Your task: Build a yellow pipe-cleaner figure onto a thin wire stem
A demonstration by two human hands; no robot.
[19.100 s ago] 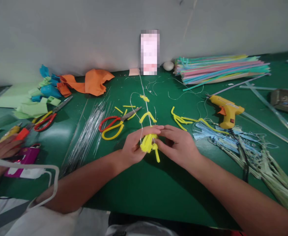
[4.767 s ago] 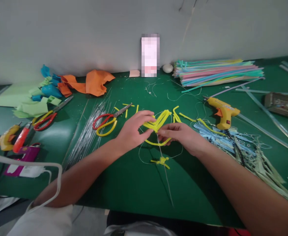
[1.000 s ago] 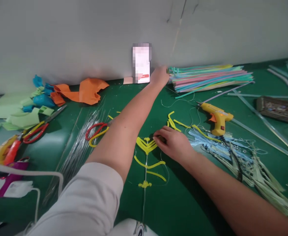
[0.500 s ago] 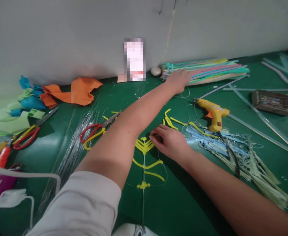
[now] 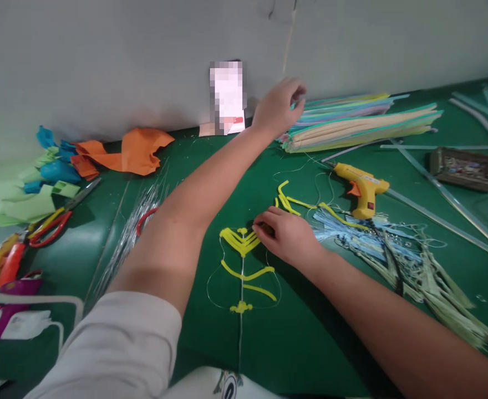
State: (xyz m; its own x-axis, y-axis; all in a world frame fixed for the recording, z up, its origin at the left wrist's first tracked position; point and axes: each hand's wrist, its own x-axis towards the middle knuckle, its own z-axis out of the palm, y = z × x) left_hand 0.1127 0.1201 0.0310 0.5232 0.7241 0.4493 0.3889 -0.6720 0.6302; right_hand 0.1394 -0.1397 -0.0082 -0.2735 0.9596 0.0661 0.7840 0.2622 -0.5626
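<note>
My left hand (image 5: 279, 108) reaches to the left end of a bundle of pastel pipe cleaners (image 5: 360, 124) by the wall. Its fingers are curled there, with a bit of teal showing between thumb and fingers. My right hand (image 5: 289, 233) rests on the table, fingers pinched at the right tip of a yellow pipe-cleaner chevron (image 5: 242, 244); what lies inside the pinch is partly hidden. The chevron sits on a straight wire stem (image 5: 240, 332). Below it are a curved yellow strip (image 5: 248, 275), a shorter strip (image 5: 260, 291) and a small yellow knot (image 5: 241, 307) with thin looped wire.
A yellow glue gun (image 5: 362, 188), blue and pale tassels (image 5: 377, 238) and a small tray (image 5: 466, 166) lie right. Thin wires (image 5: 136, 221), red-handled scissors (image 5: 52, 227) and orange paper (image 5: 144, 151) lie left. A phone (image 5: 227, 97) leans on the wall.
My left hand moved from beside the phone onto the pipe-cleaner bundle, then back to its left end. The bundle's front strands have shifted, showing peach-coloured ones. My right hand stays at the chevron.
</note>
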